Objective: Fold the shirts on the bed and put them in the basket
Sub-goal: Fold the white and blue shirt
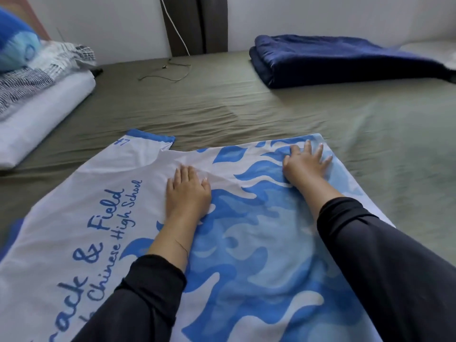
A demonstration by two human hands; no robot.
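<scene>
Currently, progress: early, by my reading; the shirt (246,243) is spread out and not yet folded, and no basket shows in the view.
Shirt: white and blue, with a flame-like print and blue lettering, lying flat on the bed (246,99) in front of the person, one blue-edged sleeve (148,141) sticking out on the far side.
Left hand (188,191): flat on the cloth near the middle, fingers straight and close together, pressing down, gripping nothing.
Right hand (306,161): flat on the far right part of the shirt, fingers spread, also pressing and holding nothing.
Hands together: well apart, both seemingly smoothing the cloth.
Still to do: folding this shirt and carrying it to the basket.
Other things: a folded dark blue blanket (333,60) at the far right, well apart from the shirt; a stack of white and patterned bedding (37,99) at the left; a thin cord (167,72) on the sheet near the wall.
</scene>
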